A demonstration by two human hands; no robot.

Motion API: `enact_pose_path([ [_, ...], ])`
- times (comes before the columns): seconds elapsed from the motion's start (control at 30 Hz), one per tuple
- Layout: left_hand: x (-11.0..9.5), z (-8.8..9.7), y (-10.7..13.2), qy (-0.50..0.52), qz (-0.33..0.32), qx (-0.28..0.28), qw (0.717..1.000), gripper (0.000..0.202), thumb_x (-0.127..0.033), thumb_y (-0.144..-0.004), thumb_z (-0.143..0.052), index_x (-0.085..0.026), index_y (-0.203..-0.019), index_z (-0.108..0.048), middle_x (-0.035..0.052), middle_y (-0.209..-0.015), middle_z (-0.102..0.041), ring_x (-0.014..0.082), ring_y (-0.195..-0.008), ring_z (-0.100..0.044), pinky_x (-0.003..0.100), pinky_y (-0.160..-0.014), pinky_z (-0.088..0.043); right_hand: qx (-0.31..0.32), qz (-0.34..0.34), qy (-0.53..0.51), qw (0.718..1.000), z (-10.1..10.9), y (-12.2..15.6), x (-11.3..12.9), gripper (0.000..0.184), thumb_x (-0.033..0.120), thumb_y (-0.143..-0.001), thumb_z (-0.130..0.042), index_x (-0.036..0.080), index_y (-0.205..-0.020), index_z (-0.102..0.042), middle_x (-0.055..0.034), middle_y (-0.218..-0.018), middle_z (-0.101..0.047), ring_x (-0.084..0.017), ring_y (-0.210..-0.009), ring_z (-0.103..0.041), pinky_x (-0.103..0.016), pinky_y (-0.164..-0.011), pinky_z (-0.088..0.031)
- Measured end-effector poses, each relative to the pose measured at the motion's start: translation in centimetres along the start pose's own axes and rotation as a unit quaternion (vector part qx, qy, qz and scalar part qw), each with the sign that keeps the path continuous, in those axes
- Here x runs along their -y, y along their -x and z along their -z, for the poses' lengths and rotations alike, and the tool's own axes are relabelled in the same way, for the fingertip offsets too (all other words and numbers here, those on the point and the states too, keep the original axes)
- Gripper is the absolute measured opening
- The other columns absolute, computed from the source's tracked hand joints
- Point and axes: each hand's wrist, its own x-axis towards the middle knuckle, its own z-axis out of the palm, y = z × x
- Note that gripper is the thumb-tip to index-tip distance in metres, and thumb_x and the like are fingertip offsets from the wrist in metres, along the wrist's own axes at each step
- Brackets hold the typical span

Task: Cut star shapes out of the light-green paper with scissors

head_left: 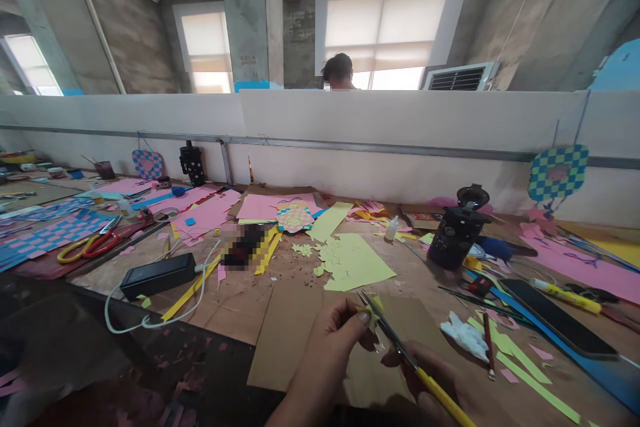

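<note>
My left hand (345,327) pinches a small cut piece of pale yellow paper (376,307) between thumb and fingers. My right hand (430,373) is closed round a pair of scissors (400,347) with a yellow handle, partly hidden by the frame's lower edge. The metal blades point up and left and meet the paper at my left fingertips. Below both hands lies a sheet of brown cardboard (285,327). Just beyond it is a larger pale yellow sheet (365,263) with a ragged, cut edge, and small yellow cut-outs (303,250) lie to its left.
A black power bank (159,275) with a white cable lies left, near red-and-yellow scissors (95,248). To the right stand a black lidded cup (454,237), a phone (557,317), crumpled tissue (465,335) and a yellow marker (567,295). A person (339,71) is behind the white partition (300,117).
</note>
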Motion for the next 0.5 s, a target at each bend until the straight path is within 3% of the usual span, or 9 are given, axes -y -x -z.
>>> enact_pose_path([
  [0.2,-0.1,-0.2,-0.2,-0.006,-0.036,-0.015,0.999,0.030,-0.045,-0.072,-0.073,-0.018,-0.067,-0.059,-0.0009,-0.064,-0.055,0.0141,-0.062,-0.052,0.025,-0.065,-0.042,0.001,-0.013,-0.046,0.999,-0.3,0.1,-0.9,0.051,0.068,-0.086,-0.055,0.028,-0.114,-0.067,-0.0039,-0.100,-0.072,-0.025,-0.086,-0.067,-0.032,-0.077,-0.054],
  [0.4,0.0,-0.4,-0.2,-0.006,-0.026,-0.018,0.999,0.027,-0.041,-0.072,-0.072,-0.017,-0.068,-0.060,-0.0005,-0.063,-0.056,0.0144,-0.062,-0.052,0.025,-0.064,-0.042,-0.006,-0.004,-0.010,1.000,-0.6,0.0,-1.8,0.049,0.065,-0.086,-0.057,0.025,-0.112,-0.070,-0.0048,-0.097,-0.073,-0.024,-0.081,-0.066,-0.030,-0.073,-0.053],
  [0.5,0.2,-0.4,-0.1,0.000,-0.028,-0.018,0.999,0.024,-0.039,-0.074,-0.071,-0.018,-0.069,-0.061,-0.0006,-0.064,-0.056,0.0143,-0.062,-0.053,0.025,-0.064,-0.042,-0.032,0.000,-0.028,0.999,-1.0,0.0,-1.9,0.054,0.070,-0.083,-0.056,0.024,-0.108,-0.071,-0.0035,-0.085,-0.070,-0.022,-0.074,-0.064,-0.028,-0.067,-0.051],
])
